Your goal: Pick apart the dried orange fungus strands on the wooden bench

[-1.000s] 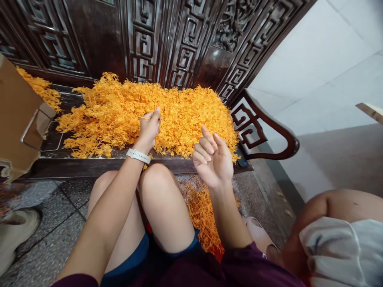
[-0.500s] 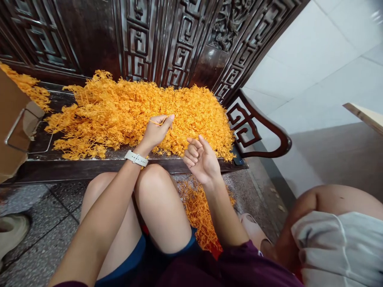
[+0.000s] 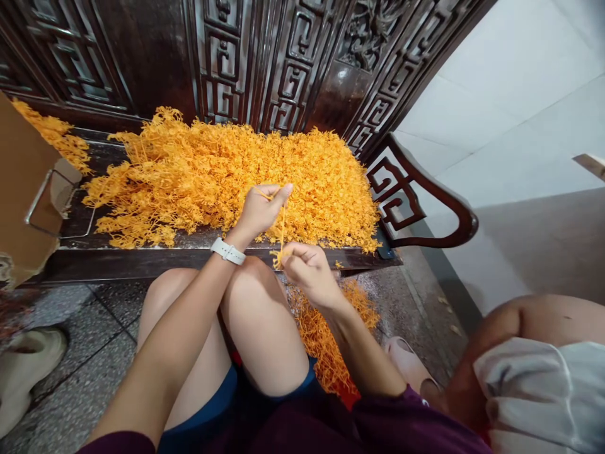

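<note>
Thumb and fingers of my left hand (image 3: 265, 208), the one with the pale wristwatch (image 3: 227, 250), pinch an orange-yellow strand (image 3: 283, 224). The strand runs down, fairly taut, to my right hand (image 3: 309, 271). There the closed fingers grip its lower end, where a small frilly tuft (image 3: 276, 258) sticks out. Both hands are above my knees, in front of a long heap of orange-yellow frilly strands (image 3: 227, 170) on a dark wooden bench (image 3: 155, 268). The strand's upper part is partly hidden by my left fingers.
A cardboard box (image 3: 28, 183) with a wire handle stands at the left on the bench. The carved backrest (image 3: 165, 63) and curved armrest (image 3: 466, 227) bound it. More orange strands (image 3: 326, 353) lie below, right of my knee. Another person's bare leg (image 3: 543, 315) is close at right.
My right hand was open, palm up with curled fingers; now it has closed on the strand's lower end and drawn it down. My left hand keeps its pinch. The view has shifted slightly.
</note>
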Tool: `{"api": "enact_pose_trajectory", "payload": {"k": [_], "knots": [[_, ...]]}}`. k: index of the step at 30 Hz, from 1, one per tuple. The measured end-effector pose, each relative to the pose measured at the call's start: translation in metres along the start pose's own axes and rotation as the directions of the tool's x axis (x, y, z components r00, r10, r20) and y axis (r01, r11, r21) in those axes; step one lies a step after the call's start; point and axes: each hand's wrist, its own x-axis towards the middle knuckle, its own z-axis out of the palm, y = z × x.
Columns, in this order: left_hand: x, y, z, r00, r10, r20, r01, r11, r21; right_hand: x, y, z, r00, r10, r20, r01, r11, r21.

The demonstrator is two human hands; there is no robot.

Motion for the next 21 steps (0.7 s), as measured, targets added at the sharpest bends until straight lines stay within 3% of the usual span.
{"api": "enact_pose_trajectory", "payload": {"k": [2,4,5,7,8,9,10,12,14,15,18,21], "knots": [[-0.002,0.003,0.005,1.0,0.011,0.02,-0.01,1.0,-0.012,-0.01,-0.004,-0.002,0.995,-0.052,0.08,0.065,0.981,-0.181],[0.004,-0.001,0.001,0.998,0.011,-0.063,-0.013,0.999,-0.029,-0.024,-0.006,-0.005,0.946,-0.044,0.32,0.126,0.963,-0.239],[0.01,-0.005,-0.005,0.99,-0.012,-0.142,0.005,0.999,-0.053,-0.032,-0.005,-0.005,0.859,-0.033,0.512,0.164,0.963,-0.214],[0.025,-0.014,-0.025,0.937,-0.14,-0.321,0.094,0.983,-0.156,-0.047,-0.002,-0.003,0.565,-0.025,0.824,0.258,0.955,-0.148],[0.033,-0.018,-0.036,0.893,-0.24,-0.381,0.157,0.959,-0.237,-0.052,-0.001,-0.001,0.431,-0.025,0.902,0.321,0.939,-0.127],[0.038,-0.02,-0.048,0.852,-0.331,-0.406,0.208,0.925,-0.318,-0.054,-0.002,0.001,0.369,-0.045,0.928,0.398,0.91,-0.114],[0.042,-0.02,-0.058,0.824,-0.402,-0.4,0.24,0.886,-0.396,-0.053,-0.005,0.002,0.41,-0.103,0.906,0.483,0.867,-0.12],[0.043,-0.015,-0.071,0.802,-0.494,-0.337,0.275,0.805,-0.525,-0.042,-0.018,0.001,0.608,-0.313,0.73,0.614,0.768,-0.182],[0.038,-0.005,-0.074,0.808,-0.534,-0.251,0.292,0.731,-0.616,-0.025,-0.035,-0.005,0.762,-0.515,0.393,0.626,0.74,-0.245],[0.035,-0.001,-0.072,0.812,-0.544,-0.211,0.3,0.699,-0.649,-0.017,-0.043,-0.008,0.811,-0.547,0.205,0.584,0.776,-0.24],[0.027,0.008,-0.061,0.826,-0.552,-0.113,0.318,0.623,-0.714,-0.004,-0.053,-0.01,0.913,-0.379,-0.152,0.391,0.918,0.06],[0.024,0.01,-0.049,0.839,-0.543,-0.022,0.35,0.571,-0.743,-0.005,-0.041,-0.002,0.963,-0.166,-0.214,0.225,0.931,0.289]]}}
